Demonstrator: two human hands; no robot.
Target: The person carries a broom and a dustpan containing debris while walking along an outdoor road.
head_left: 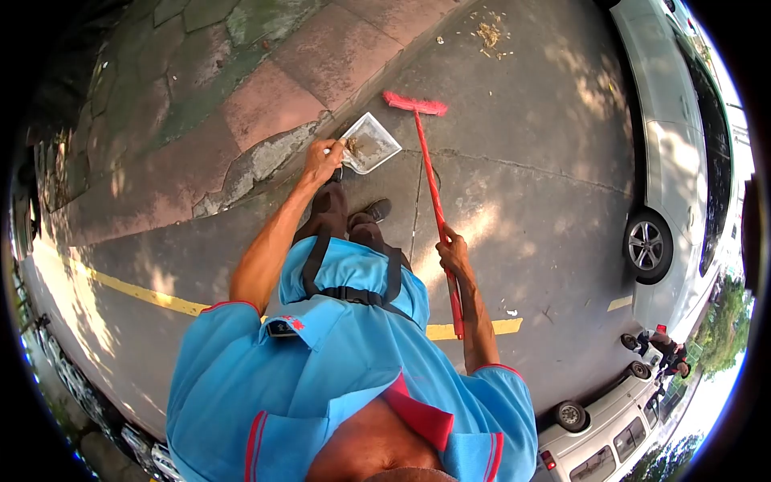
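My left hand (pixel 323 161) is closed round the handle of a white dustpan (pixel 371 145), which has some dry debris in it. The closed fingers of my right hand (pixel 454 251) hold the red handle of a broom (pixel 430 173). Its red bristle head (pixel 415 104) rests on the pavement to the right of the dustpan and a little farther out. A small pile of dry leaves (pixel 489 34) lies on the ground beyond the broom head.
A reddish stone curb (pixel 273 104) runs along the left. On the right stands a silver car (pixel 679 161), with a white van (pixel 598 434) at the lower right and a person (pixel 673 353) on a motorcycle near it. Yellow lines (pixel 152 295) cross the ground.
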